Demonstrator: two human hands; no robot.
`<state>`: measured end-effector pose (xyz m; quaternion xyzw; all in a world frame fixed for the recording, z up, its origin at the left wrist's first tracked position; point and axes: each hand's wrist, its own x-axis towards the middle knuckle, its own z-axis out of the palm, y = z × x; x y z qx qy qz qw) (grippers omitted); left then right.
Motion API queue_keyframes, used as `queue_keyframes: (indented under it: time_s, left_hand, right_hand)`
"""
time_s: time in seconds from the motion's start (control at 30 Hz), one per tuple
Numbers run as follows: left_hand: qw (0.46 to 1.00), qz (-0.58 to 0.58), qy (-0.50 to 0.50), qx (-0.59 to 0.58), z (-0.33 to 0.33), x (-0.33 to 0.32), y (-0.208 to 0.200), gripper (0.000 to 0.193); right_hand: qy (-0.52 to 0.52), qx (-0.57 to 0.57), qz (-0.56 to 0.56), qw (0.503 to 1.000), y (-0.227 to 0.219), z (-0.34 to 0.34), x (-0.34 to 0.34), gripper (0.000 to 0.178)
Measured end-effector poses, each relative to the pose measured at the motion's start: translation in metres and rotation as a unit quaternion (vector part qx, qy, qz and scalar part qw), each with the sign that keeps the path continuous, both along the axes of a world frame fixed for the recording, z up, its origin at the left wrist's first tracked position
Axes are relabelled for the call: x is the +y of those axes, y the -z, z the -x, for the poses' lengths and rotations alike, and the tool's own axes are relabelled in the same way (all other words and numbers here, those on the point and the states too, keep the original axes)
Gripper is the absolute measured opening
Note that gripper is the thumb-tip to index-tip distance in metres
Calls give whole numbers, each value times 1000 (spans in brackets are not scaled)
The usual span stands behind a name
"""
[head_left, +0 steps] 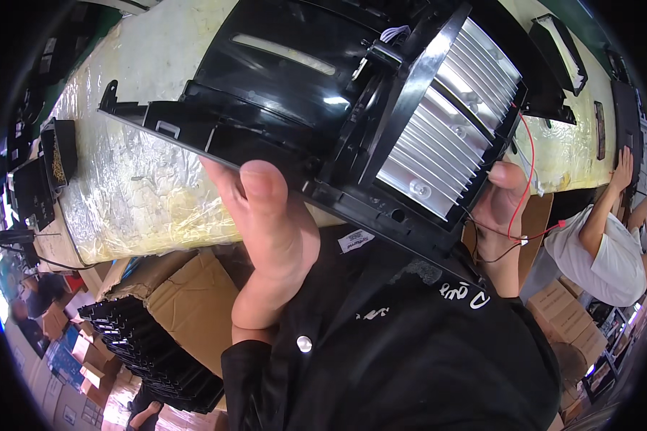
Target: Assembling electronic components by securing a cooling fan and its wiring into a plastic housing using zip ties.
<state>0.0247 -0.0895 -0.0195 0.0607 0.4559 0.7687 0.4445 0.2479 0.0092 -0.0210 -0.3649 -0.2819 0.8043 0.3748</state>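
Above a foil-wrapped bench point(136, 179), left hand point(266, 223) at seven o'clock and right hand point(499, 205) at three o'clock grip a black plastic housing point(280, 86) with a finned metal block point(446, 122).

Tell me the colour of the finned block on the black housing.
Silver: the finned block is bright bare metal, set in the black housing. Head view shows it best.

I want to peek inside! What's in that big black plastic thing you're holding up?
Inside the black plastic housing, a silver finned metal block shows at one end, with red and black wires trailing out. The left hand and right hand grip its edges. Anything deeper is hidden by the plastic.
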Motion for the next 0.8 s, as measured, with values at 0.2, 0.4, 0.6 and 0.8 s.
queue_keyframes:
  time_s: [0.2, 0.4, 0.6, 0.8]
  left_hand:
    - [998, -28, 20, 51, 9, 35, -12, 68]
    - [999, -27, 24, 17, 20, 48, -16, 59]
    - [998, 50, 35, 17, -6, 22, -1, 68]
    - [997, 57, 41, 24, -52, 17, -17, 62]
  right_hand:
    - [-82, -113, 7, 990, -4, -10, 3, 80]
    - [-221, -367, -177, 886, -62, -82, 5, 37]
    - [4, -305, -360, 882, -51, -98, 117, 31]
    - [-214, 81, -199, 953, 3, -3, 173, 32]
